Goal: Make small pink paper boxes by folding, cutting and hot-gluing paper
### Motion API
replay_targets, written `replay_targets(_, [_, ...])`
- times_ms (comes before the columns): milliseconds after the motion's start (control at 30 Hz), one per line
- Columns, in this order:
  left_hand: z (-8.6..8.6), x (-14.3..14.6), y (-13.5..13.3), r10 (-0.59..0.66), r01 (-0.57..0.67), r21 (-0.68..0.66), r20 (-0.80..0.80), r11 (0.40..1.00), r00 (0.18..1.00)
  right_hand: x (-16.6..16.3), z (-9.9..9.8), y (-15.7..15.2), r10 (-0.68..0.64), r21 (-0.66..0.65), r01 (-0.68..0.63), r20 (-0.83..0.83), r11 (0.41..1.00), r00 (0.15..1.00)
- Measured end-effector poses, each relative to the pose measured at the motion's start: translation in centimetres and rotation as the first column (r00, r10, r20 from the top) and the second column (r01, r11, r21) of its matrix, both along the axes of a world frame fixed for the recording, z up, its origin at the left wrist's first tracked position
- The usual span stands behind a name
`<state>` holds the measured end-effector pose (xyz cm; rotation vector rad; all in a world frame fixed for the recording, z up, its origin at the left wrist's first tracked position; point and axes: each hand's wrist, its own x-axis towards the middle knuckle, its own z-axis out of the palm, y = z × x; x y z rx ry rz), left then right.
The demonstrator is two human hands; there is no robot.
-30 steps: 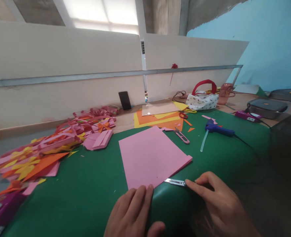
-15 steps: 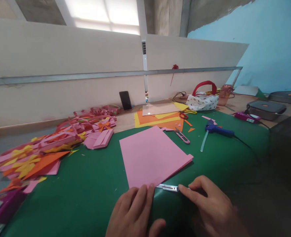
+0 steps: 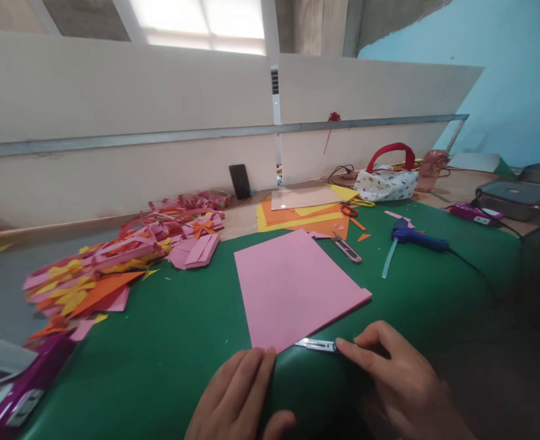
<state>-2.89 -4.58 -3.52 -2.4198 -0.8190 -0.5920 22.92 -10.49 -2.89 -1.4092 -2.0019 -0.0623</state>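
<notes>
We pinch knife (image 3: 320, 346) in right hand (image 3: 401, 376), long axis sideways, blade pointing left at paper's (image 3: 297, 287) near edge; left hand (image 3: 237, 394), flat, fingers together, touches near corner.

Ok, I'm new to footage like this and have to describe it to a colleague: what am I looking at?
There is no machine here, just a person's two bare hands. The camera is worn on the head, looking forward and down. The left hand rests its fingertips on the near corner of a pink sheet. The right hand holds a slim metal cutter, its tip at the sheet's near edge. On the green surface also lie pink-handled snips and a blue glue gun. Colourful paper pieces are heaped at the left.
</notes>
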Motion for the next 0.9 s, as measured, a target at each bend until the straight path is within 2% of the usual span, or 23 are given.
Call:
replay_targets(300, [-0.2, 0.0, -0.1, -0.023, 0.024, -0.033, 0.032, 0.999, 0.999, -2.5, -1.0, 0.5, -0.138, 0.104, 0.146, -0.074, 0.984, 0.988])
replay_targets(500, [1.2, 0.3, -0.2, 0.014, -0.007, -0.109, 0.070, 0.994, 0.997, -2.6, 0.9, 0.9, -0.052, 0.085, 0.051, 0.017, 0.995, 0.998])
replay_targets(600, [2.5, 0.4, 0.4, -0.030, 0.042, -0.202, 0.059, 0.978, 0.998, -2.5, 1.6, 0.9, -0.008, 0.053, 0.007, 0.023, 0.999, 1.000])
replay_targets(700, [3.1, 0.4, 1.1, -0.036, 0.068, -0.343, 0.099, 0.937, 0.994, -2.4, 1.5, 1.0, 0.030, 0.029, -0.031, 0.014, 0.999, 0.999])
replay_targets(900, [2.6, 1.3, 0.8, 0.123, 0.006, -0.486, 0.233, 0.874, 0.965, -2.4, 1.0, 1.1, 0.015, 0.010, -0.015, 0.006, 1.000, 1.000])
